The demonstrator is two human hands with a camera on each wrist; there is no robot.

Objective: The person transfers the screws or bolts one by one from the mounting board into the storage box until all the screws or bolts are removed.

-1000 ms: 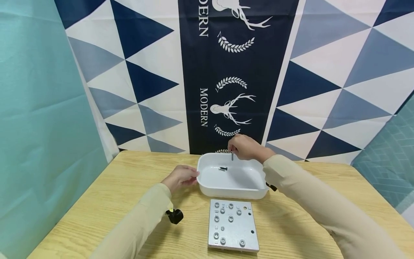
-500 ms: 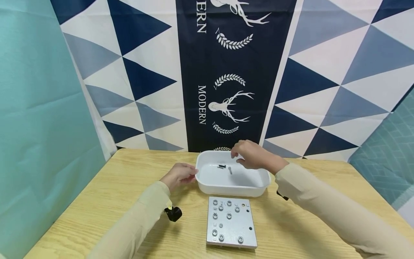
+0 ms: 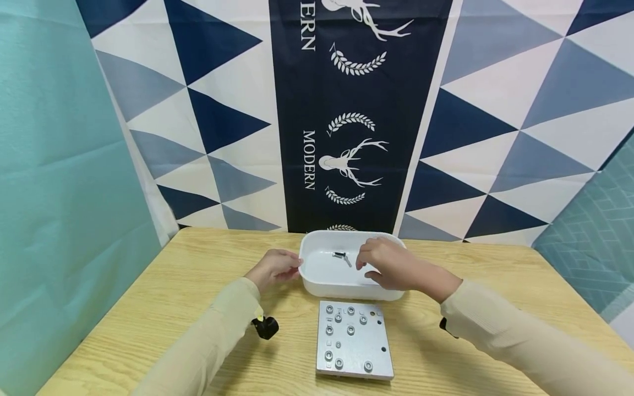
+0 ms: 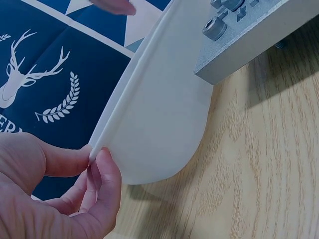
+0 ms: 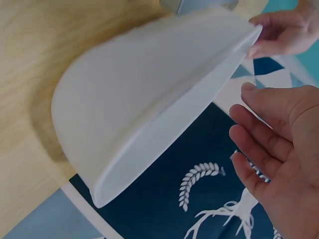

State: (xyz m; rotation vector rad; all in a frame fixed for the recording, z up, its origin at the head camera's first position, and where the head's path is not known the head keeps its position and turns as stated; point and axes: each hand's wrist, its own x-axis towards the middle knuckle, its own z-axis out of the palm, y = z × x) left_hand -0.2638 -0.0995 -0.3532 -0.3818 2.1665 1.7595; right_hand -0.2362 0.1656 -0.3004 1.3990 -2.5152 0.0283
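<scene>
A white plastic tub (image 3: 346, 291) stands near the far edge of the table. My left hand (image 3: 274, 268) pinches its left rim between thumb and fingers, as the left wrist view also shows. Inside the tub lie a dark screw (image 3: 339, 254) and a silver screw (image 3: 348, 261), close together. Over the right part of the tub hovers my right hand (image 3: 388, 265). In the right wrist view its fingers (image 5: 251, 144) are loosely bent, apart from the thumb, and hold nothing. In front of the tub lies a silver metal plate (image 3: 358, 349) with several socket-head bolts in it.
The wooden table (image 3: 218, 264) runs up to a patterned cloth (image 3: 342, 110) behind the tub. A teal cloth (image 3: 74, 137) hangs at the left side. A small black camera (image 3: 266, 328) sits at the left wrist.
My right hand has let go of the silver screw, which has dropped into the tub beside the dark one. The hand has since moved down and nearer. My left hand stays on the rim.
</scene>
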